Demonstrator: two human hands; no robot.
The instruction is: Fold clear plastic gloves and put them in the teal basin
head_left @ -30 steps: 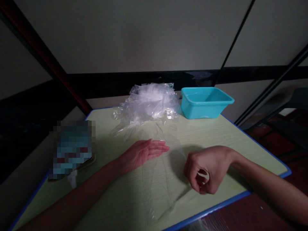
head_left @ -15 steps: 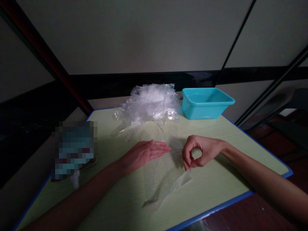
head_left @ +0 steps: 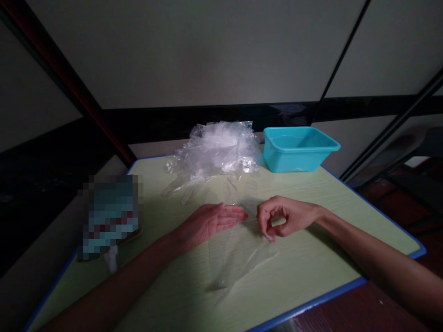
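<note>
A thin clear plastic glove (head_left: 238, 251) lies flat on the pale green table (head_left: 321, 272) in front of me. My left hand (head_left: 207, 222) rests flat on it, fingers straight and pointing right, pressing its upper left part. My right hand (head_left: 280, 216) pinches the glove's edge between thumb and fingertips, just right of my left fingertips, and has folded the near end of the glove over toward the middle.
A heap of more clear plastic gloves (head_left: 214, 150) sits at the table's far edge. Beside it on the right stands a turquoise plastic tub (head_left: 299, 148). A blurred-out object (head_left: 110, 214) lies at the left edge. The table's blue rim (head_left: 311, 302) runs along the near right side.
My right hand has moved from the near right up and left toward my left fingertips, pulling the glove's near end with it and folding it over. My left hand has stayed put.
</note>
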